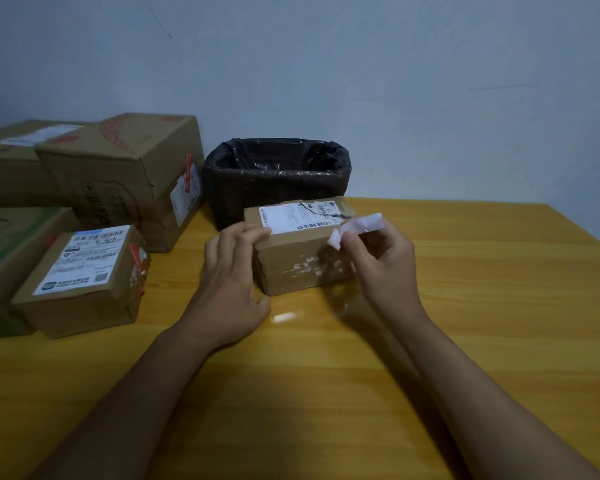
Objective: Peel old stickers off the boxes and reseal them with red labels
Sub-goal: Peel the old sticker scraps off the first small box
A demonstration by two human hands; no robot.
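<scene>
A small cardboard box (291, 263) sits mid-table with a white shipping label (291, 216) on its top and white paper residue on its front face. My left hand (231, 271) holds the box's left end, fingers curled over the top edge. My right hand (381, 265) pinches a peeled white sticker strip (359, 226) above the box's right end, clear of the cardboard. Another small box (84, 289) at the left carries a white label and a red label on its side.
A bin lined with a black bag (278, 178) stands behind the small box. Several larger cardboard boxes (125, 174) are stacked at the far left, one with a red label. A white paper scrap (284, 317) lies on the yellow wooden table (465, 341). A wall is behind.
</scene>
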